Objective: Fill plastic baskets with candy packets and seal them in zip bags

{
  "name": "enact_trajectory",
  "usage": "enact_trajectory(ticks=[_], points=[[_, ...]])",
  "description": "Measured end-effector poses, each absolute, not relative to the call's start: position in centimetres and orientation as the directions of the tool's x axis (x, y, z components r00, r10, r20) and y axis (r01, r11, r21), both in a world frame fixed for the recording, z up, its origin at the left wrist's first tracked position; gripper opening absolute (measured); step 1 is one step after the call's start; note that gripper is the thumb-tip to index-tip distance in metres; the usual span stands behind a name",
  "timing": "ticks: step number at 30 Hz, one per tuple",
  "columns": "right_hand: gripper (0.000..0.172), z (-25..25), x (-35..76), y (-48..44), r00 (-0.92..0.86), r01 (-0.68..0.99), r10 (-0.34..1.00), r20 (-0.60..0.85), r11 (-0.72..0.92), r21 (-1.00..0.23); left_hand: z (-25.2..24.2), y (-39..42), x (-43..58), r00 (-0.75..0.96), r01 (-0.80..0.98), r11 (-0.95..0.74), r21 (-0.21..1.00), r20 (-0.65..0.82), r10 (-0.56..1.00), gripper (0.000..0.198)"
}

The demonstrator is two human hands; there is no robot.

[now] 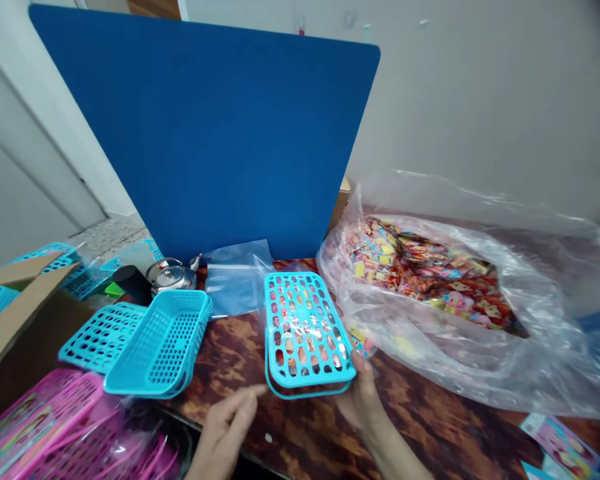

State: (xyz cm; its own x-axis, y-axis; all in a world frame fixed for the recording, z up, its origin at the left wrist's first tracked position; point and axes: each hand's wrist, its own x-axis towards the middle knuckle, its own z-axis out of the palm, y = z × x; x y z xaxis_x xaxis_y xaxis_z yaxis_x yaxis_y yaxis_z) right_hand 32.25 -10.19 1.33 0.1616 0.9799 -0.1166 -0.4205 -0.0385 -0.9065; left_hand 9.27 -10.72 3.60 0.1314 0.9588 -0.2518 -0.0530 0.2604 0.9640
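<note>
A turquoise lidded basket (304, 333) full of small colourful packets stands on the brown patterned table (420, 427), wrapped in thin clear plastic. My right hand (363, 393) grips its near right corner from below, fingers curled round the edge. My left hand (230, 423) hovers just left of the basket's near edge, fingers stretched out and holding nothing.
A stack of empty turquoise baskets (163, 343) lies to the left, with a loose lid (103, 335) beside it. Pink baskets (65, 427) fill the near left. A big clear bag of packets (445, 287) sits right. A blue board (215, 133), a kettle (173, 275) and a cardboard box (10, 307) stand behind.
</note>
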Motion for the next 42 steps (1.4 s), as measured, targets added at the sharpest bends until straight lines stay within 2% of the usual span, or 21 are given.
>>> enact_trajectory(ticks=[3, 4, 7, 9, 13, 17, 21, 24, 27, 29, 32, 34, 36, 37, 39, 42], points=[[0.070, 1.4, 32.0, -10.6, 0.144, -0.583, 0.974, -0.174, -0.058, -0.810, 3.3, -8.5, 9.7, -0.064, -0.141, 0.163, 0.976, -0.173, 0.983, 0.060], [0.071, 1.4, 31.8, -10.8, 0.124, -0.629, 0.974, -0.189, -0.071, -0.774, 3.4, -7.6, 10.2, -0.066, -0.182, 0.125, 0.975, -0.139, 0.988, 0.065], [0.075, 1.1, 30.9, -11.3, 0.073, -0.694, 0.979, -0.191, -0.088, -0.715, 3.6, -6.3, 12.0, 0.126, -0.307, 0.123, 0.944, -0.088, 0.988, 0.065], [0.077, 0.7, 30.6, -11.5, 0.084, -0.701, 0.980, -0.182, -0.071, -0.709, 3.2, -7.0, 12.8, 0.238, -0.327, 0.166, 0.930, -0.090, 0.967, 0.063], [0.076, -0.4, 31.0, -11.4, 0.184, -0.683, 0.968, -0.168, 0.003, -0.731, 1.3, -10.0, 12.7, 0.243, -0.321, 0.238, 0.917, -0.163, 0.956, 0.057], [0.076, -0.5, 30.9, -11.4, 0.171, -0.663, 0.976, -0.134, 0.013, -0.748, 0.7, -10.6, 12.1, 0.181, -0.497, 0.239, 0.834, -0.170, 0.969, 0.068], [0.070, 0.5, 29.8, -11.4, 0.132, -0.621, 0.987, -0.093, 0.009, -0.784, 1.6, -9.5, 12.3, 0.336, -0.598, 0.392, 0.699, -0.226, 0.914, 0.075], [0.059, 1.7, 29.7, -11.0, 0.173, -0.496, 0.983, -0.065, 0.029, -0.868, 2.1, -9.2, 12.6, 0.357, -0.653, 0.445, 0.613, -0.269, 0.894, 0.073], [0.041, 2.8, 30.2, -10.7, 0.226, -0.242, 0.974, -0.010, 0.047, -0.969, 2.1, -9.0, 12.5, 0.278, -0.702, 0.407, 0.584, -0.301, 0.912, 0.074], [0.031, 3.2, 30.6, -10.5, 0.252, -0.081, 0.967, 0.035, 0.057, -0.995, 2.1, -8.8, 12.4, 0.245, -0.715, 0.399, 0.574, -0.328, 0.912, 0.075], [0.033, 3.5, 31.1, -10.4, 0.304, 0.093, 0.946, 0.107, 0.082, -0.992, 1.9, -8.5, 12.2, 0.226, -0.747, 0.409, 0.525, -0.377, 0.898, 0.075], [0.047, 3.8, 31.4, -10.3, 0.294, 0.208, 0.933, 0.207, 0.149, -0.967, 1.9, -8.5, 12.2, 0.226, -0.770, 0.419, 0.481, -0.408, 0.885, 0.075], [0.063, 4.5, 31.6, -10.3, 0.151, 0.356, 0.937, 0.315, 0.245, -0.902, 2.0, -8.5, 12.4, 0.227, -0.783, 0.422, 0.457, -0.421, 0.878, 0.073], [0.065, 4.9, 31.6, -10.3, 0.059, 0.429, 0.936, 0.348, 0.291, -0.855, 2.2, -8.5, 12.5, 0.222, -0.787, 0.419, 0.454, -0.425, 0.877, 0.071], [0.058, 5.6, 31.5, -10.4, -0.055, 0.557, 0.918, 0.392, 0.354, -0.752, 2.4, -8.4, 12.6, 0.191, -0.793, 0.405, 0.456, -0.445, 0.875, 0.066], [0.042, 6.0, 31.1, -10.5, -0.016, 0.625, 0.880, 0.474, 0.379, -0.683, 2.6, -8.2, 12.4, 0.134, -0.807, 0.376, 0.455, -0.479, 0.868, 0.058]])
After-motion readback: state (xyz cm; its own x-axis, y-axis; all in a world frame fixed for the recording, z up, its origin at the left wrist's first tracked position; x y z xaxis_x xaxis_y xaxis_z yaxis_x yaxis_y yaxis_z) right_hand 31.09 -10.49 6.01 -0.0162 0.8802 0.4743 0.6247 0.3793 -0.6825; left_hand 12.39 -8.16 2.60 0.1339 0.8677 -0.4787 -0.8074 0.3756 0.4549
